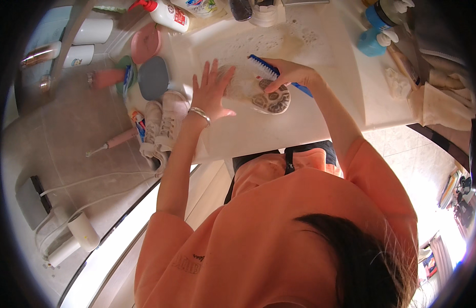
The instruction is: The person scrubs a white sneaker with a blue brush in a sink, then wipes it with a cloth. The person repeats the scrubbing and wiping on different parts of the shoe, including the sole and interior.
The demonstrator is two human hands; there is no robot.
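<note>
In the head view, my right hand [293, 73] grips a blue scrubbing brush [263, 64] with white bristles. The fingers also reach down to a shoe [276, 101], whose patterned brown and white sole faces up; whether they hold it too is not plain. To the left, my left hand [211, 90] is spread flat with its fingers apart, a bracelet at its wrist, holding nothing. The sink basin [311, 119] under both hands holds sudsy, cloudy water [261, 42]. A pair of white lace-up shoes [166, 119] stands beside my left wrist.
Pink [145, 43] and grey [153, 78] dishes line the basin's left side. A white pump bottle [170, 16] with a red top stands behind. Blue pump bottles [370, 41] and cloths [442, 106] lie to the right. An electric toothbrush [120, 139] is at the left.
</note>
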